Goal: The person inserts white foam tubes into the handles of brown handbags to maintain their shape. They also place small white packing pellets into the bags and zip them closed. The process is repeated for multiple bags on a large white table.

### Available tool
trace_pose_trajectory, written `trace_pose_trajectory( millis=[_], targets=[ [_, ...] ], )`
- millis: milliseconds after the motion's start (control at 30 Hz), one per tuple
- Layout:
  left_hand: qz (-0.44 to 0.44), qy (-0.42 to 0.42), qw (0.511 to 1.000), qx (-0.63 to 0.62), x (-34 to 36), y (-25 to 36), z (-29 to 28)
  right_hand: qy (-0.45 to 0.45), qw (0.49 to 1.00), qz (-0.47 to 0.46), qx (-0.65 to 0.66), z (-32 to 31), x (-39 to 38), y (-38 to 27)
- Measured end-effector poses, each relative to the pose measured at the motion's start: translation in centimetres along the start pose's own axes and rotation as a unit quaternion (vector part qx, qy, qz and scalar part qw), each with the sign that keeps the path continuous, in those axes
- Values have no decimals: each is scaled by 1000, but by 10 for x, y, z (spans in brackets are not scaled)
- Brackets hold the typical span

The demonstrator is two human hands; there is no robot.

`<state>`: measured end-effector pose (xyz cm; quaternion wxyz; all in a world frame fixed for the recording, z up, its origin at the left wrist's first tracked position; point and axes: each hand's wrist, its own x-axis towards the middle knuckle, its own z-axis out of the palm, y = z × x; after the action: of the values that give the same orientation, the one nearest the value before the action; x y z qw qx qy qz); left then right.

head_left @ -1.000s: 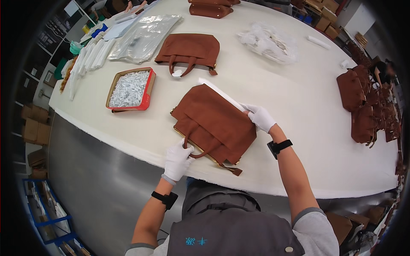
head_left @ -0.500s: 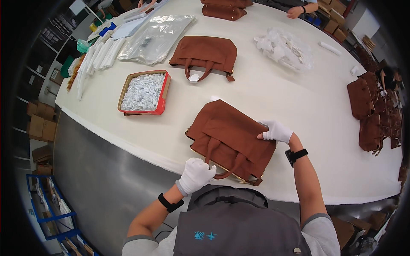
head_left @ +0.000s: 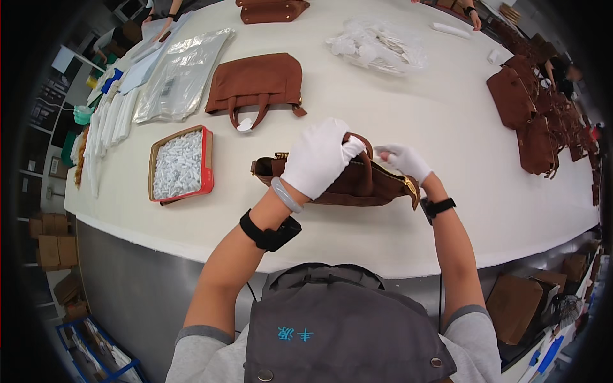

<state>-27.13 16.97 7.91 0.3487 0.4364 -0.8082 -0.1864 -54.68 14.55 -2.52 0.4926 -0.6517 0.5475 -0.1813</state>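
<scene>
While the white table (head_left: 140, 220) is lying under everything, the brown bag (head_left: 348, 193) is turning its top upward, right of the red box (head_left: 207, 167); the left hand (head_left: 319, 158), reaching over it, is gripping one handle (head_left: 367, 163), hiding fingertips; the right hand (head_left: 407, 162) is half curling behind, its touch being unclear.

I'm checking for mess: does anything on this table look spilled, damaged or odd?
Nothing looks spilled or damaged: the white pieces lie inside the red box. Only the crumpled plastic, beyond the bag in the left hand, looks untidy.
</scene>
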Motion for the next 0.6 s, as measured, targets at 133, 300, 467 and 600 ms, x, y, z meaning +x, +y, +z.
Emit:
trace_pose_trajectory(
  millis=[133,300,467,600],
  targets=[
    [53,57,995,57,17,-13,0,81,988,-48,124,-24,-81,-62],
    [-22,67,992,107,2,23,-16,192,966,-44,-166,-8,-111,-94],
    [45,73,985,148,-38,-5,-19,233,953,-90,-172,-6,-107,-73],
    [159,-32,985,63,-56,-14,-37,236,915,-74,-319,-6,-102,-83]
  ],
)
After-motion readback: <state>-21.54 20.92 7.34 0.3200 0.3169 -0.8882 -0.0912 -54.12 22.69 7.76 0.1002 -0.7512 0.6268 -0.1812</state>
